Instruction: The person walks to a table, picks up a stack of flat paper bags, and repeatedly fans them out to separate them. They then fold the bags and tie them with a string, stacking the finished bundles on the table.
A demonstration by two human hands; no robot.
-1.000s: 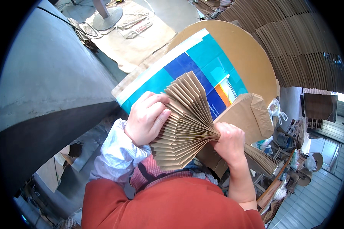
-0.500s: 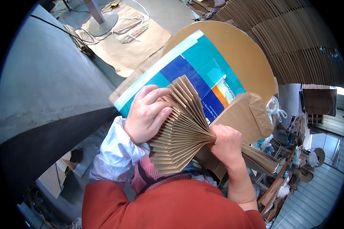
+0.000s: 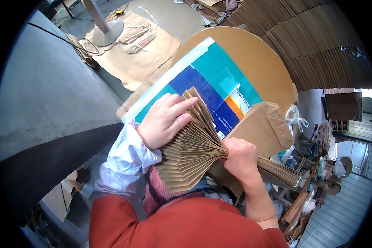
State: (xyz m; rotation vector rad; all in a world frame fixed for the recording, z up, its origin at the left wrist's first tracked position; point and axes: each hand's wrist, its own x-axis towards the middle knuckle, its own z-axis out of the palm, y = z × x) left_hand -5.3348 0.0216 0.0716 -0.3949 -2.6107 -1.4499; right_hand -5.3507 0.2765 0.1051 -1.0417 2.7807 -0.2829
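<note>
A thick bundle of flat brown paper sheets (image 3: 194, 149) is fanned out in front of my chest. My right hand (image 3: 240, 159) is clenched around the bundle's narrow waist, with the other end of the sheets sticking out to the right. My left hand (image 3: 166, 120) lies flat on the upper left side of the fan, fingers spread over the edges. Under the fan is a blue, teal and orange printed sheet (image 3: 213, 80) on a round brown cardboard surface (image 3: 256, 62).
A brown paper bag (image 3: 264, 128) lies just right of the fan. Rows of stacked brown paper bundles (image 3: 318, 41) fill the upper right. A grey slab (image 3: 41, 99) runs along the left. A stand's round base (image 3: 107, 33) sits on brown paper on the floor.
My left hand's fingers have slid a little along the fanned edges. The right hand keeps its grip; the view has shifted slightly.
</note>
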